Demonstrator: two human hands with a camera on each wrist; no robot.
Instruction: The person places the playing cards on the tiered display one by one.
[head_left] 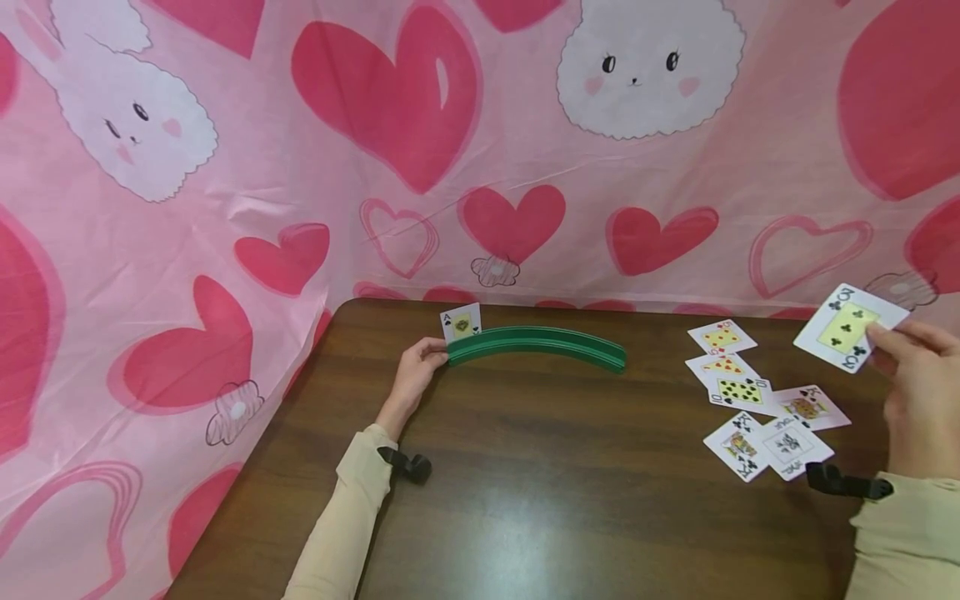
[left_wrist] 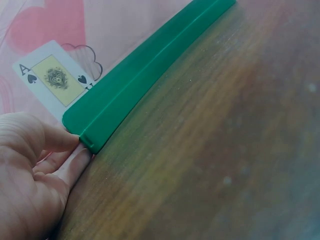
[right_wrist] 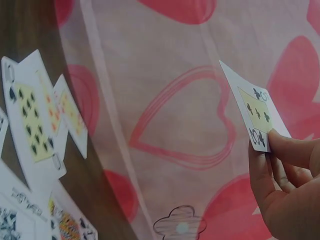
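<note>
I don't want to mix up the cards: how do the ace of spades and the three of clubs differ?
The ace of spades stands at the green curved holder, lower edge hidden; the right hand holds the three of clubs in the air. The ace has one central emblem, the three has three clubs. Both have white borders and yellow panels.

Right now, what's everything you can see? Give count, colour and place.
card holder: 1, green, table's far side
ace of spades: 1, white and yellow, upright at holder's left end
three of clubs: 1, white and yellow, held up far right
loose cards: 6, mostly white, table's right side
table: 1, brown, under holder and loose cards
cloth backdrop: 1, pink with hearts, behind and left of table
wrist cameras: 2, black, one per wrist
sleeves: 2, beige, on forearms
left hand: 1, bare, pinching holder's left end
right hand: 1, bare, pinching three of clubs
</note>
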